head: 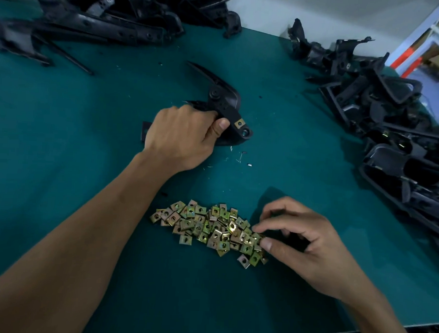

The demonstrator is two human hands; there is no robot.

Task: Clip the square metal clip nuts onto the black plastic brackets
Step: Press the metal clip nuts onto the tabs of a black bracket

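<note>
My left hand (pixel 184 137) grips a black plastic bracket (pixel 222 101) lying on the green table near its middle. One brass-coloured clip nut (pixel 239 123) sits clipped on the bracket's right tab, just past my thumb. A pile of loose square clip nuts (pixel 208 227) lies nearer to me. My right hand (pixel 300 239) rests at the pile's right edge, with thumb and forefinger pinching at a nut there (pixel 256 239); whether the nut is lifted I cannot tell.
A heap of black brackets (pixel 99 17) fills the far left of the green table (pixel 64 124). Another heap (pixel 396 128) runs down the right side. Small shavings and a tiny metal bit (pixel 249 164) lie between bracket and nuts. The table's front edge (pixel 307 331) runs below my right wrist.
</note>
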